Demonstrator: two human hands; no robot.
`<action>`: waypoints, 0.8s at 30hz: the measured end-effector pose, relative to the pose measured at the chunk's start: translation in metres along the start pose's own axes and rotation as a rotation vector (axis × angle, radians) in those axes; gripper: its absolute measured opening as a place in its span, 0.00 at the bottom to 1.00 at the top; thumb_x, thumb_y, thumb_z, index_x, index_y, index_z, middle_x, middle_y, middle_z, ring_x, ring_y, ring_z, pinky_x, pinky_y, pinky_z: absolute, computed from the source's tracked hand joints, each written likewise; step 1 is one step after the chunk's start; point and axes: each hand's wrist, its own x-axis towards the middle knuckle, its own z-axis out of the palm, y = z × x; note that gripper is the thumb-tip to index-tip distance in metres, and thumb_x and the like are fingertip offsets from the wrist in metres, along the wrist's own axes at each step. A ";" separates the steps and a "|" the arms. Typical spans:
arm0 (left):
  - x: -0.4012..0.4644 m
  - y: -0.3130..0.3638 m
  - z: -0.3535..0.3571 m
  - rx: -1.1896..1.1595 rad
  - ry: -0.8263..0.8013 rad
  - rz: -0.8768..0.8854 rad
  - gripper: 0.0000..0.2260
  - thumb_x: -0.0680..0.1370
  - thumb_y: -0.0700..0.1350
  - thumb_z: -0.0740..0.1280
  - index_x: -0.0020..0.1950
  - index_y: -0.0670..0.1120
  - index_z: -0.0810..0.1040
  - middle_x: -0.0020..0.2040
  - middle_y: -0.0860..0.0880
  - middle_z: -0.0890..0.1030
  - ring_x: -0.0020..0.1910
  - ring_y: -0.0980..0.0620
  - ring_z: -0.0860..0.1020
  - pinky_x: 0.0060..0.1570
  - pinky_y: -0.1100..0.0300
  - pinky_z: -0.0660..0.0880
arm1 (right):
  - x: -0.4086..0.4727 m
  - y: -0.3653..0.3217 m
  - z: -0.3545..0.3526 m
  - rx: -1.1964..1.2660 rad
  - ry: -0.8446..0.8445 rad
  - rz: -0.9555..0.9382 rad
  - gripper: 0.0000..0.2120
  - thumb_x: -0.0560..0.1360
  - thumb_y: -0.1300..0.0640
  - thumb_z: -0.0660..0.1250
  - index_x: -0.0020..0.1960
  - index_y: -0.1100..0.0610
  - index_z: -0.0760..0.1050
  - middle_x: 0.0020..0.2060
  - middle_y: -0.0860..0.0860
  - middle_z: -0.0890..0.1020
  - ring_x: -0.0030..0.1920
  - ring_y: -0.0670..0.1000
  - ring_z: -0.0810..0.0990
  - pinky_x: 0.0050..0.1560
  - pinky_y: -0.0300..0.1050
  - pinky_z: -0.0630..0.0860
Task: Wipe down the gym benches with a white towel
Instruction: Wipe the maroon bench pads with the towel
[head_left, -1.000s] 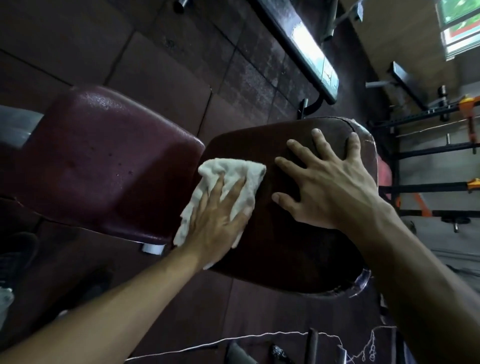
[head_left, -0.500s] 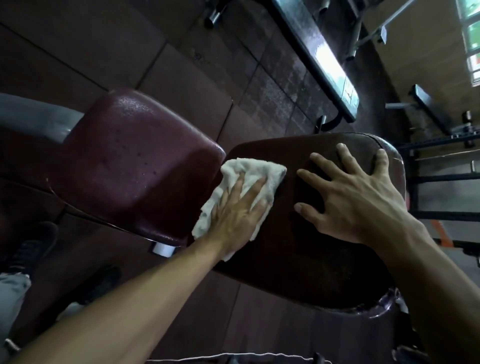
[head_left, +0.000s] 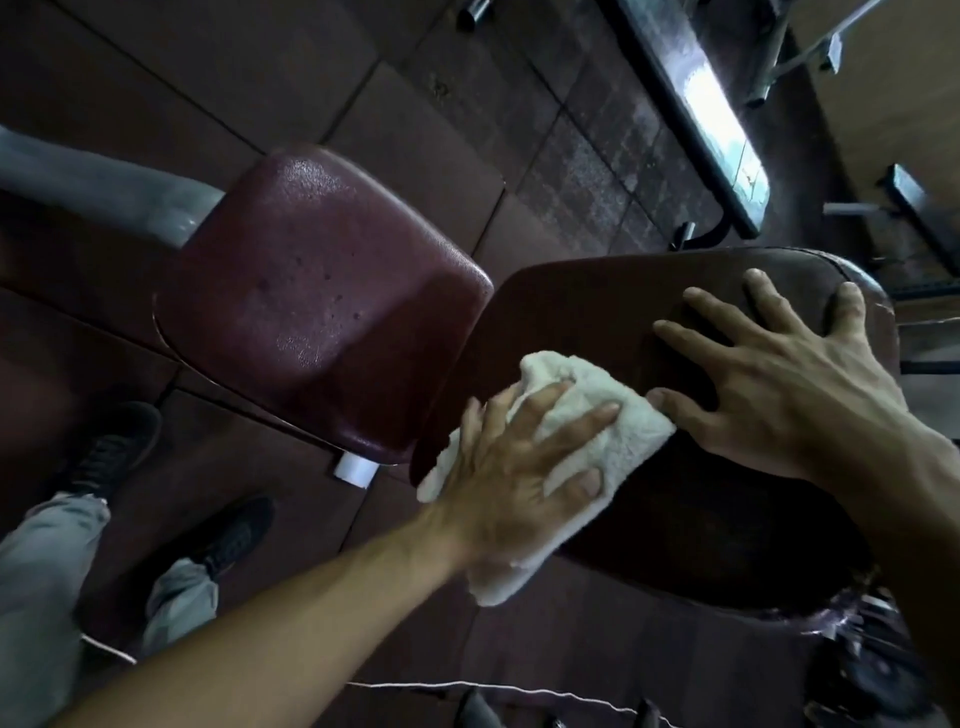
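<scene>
A dark brown bench pad (head_left: 675, 530) fills the right middle of the view, and a maroon seat pad (head_left: 311, 301) adjoins it on the left. A folded white towel (head_left: 613, 436) lies on the brown pad near its left end. My left hand (head_left: 519, 467) lies flat on the towel with fingers spread and presses it onto the pad. My right hand (head_left: 769, 384) rests flat on the bare pad to the right of the towel, fingers spread, index fingertip touching the towel's edge.
Dark rubber floor tiles (head_left: 260, 78) surround the bench. A second long bench (head_left: 711, 119) stands at the upper right, with a rack (head_left: 919, 218) beyond it. My two black shoes (head_left: 119, 452) stand at the lower left. A thin white cord (head_left: 467, 688) crosses the floor below.
My left hand has slid the towel right along the brown pad, up against my right hand. The view has shifted, bringing my legs and shoes into view.
</scene>
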 end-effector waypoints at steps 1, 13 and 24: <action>0.004 -0.003 0.000 -0.018 -0.001 0.031 0.25 0.76 0.70 0.49 0.74 0.76 0.51 0.80 0.63 0.44 0.80 0.46 0.42 0.72 0.28 0.41 | 0.003 -0.001 -0.001 -0.014 -0.019 0.001 0.39 0.73 0.23 0.32 0.81 0.37 0.43 0.83 0.41 0.43 0.82 0.55 0.38 0.74 0.77 0.46; -0.015 0.000 0.001 -0.096 0.033 -0.053 0.30 0.75 0.74 0.47 0.76 0.73 0.45 0.81 0.59 0.38 0.80 0.46 0.47 0.74 0.35 0.52 | 0.014 -0.015 -0.004 -0.030 0.019 -0.070 0.38 0.72 0.25 0.36 0.81 0.36 0.42 0.82 0.42 0.41 0.82 0.55 0.38 0.73 0.78 0.46; 0.045 -0.014 -0.012 -0.141 -0.084 -0.236 0.29 0.77 0.72 0.53 0.72 0.78 0.39 0.79 0.62 0.34 0.80 0.40 0.38 0.72 0.30 0.44 | 0.047 -0.010 -0.006 -0.088 -0.029 -0.025 0.36 0.73 0.25 0.32 0.79 0.32 0.39 0.82 0.40 0.40 0.82 0.55 0.36 0.73 0.78 0.45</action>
